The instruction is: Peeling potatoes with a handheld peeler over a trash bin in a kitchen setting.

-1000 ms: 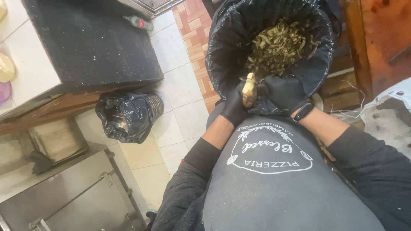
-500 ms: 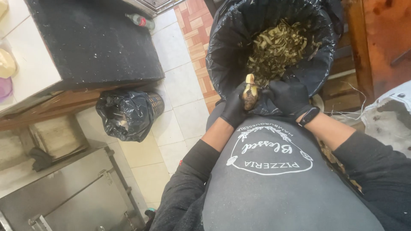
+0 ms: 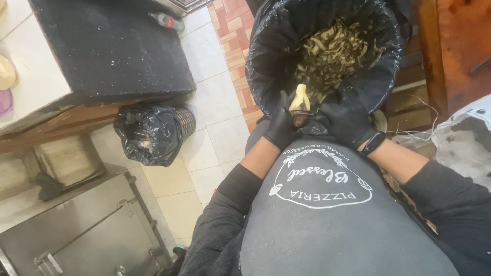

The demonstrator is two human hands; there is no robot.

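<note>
Biggest thing in front of you is the large bin (image 3: 266,66), lined with a black bag and sitting right at your knees, with a heap of pale peelings (image 3: 332,51) piled in it. Off to your left there's the dark-topped counter (image 3: 112,46), and below its edge a small basket bin (image 3: 153,134) with its own black bag on the tiled floor (image 3: 215,102).

Now the hands, both in black gloves. Your left hand (image 3: 281,125) has its grip closed around the lower, still dark end of a tuber (image 3: 299,102), which stands upright just over the near rim of the large bin, peeled yellowish end up. Your right hand (image 3: 345,120) is pressed in beside it, grip wrapped on what looks like a small peeler or knife (image 3: 313,110); most of it is hidden by the glove, so I can't tell which.

What could bite you here, imo: the tool seems to be working right next to your left fingers, so a slip off the wet peeled surface could run into the glove. Also you're only holding the tuber by its bottom end, and if that grip loosens it probably drops straight into the peelings. And you're at the very near edge of the bin, so scraps could miss and land on your apron (image 3: 327,220) or the floor.
</note>
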